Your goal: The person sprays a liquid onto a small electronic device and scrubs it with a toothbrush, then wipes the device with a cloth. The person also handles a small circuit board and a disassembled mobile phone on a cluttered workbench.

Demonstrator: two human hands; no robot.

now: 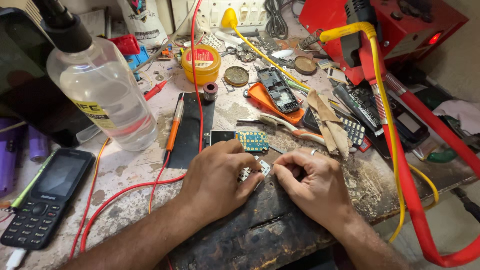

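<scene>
My left hand (pixel 217 175) and my right hand (pixel 312 182) meet at the middle of a worn workbench, both pinching a small pale circuit part (pixel 254 171) between their fingertips. A ring shows on my right hand. Just behind the fingers lies a small circuit board with a blue and yellow keypad face (pixel 252 140), next to a little screen module (pixel 221 136). Both hands rest on a dark scorched wooden block (pixel 260 225).
A clear liquid bottle (pixel 102 85) stands at left, a black keypad phone (pixel 42 197) near the left edge. Red wires (pixel 197 75), an orange-handled tool (pixel 175 125), a yellow tin (pixel 201 62), an open phone shell on an orange tray (pixel 277 92), and a red station (pixel 395 30) crowd the back.
</scene>
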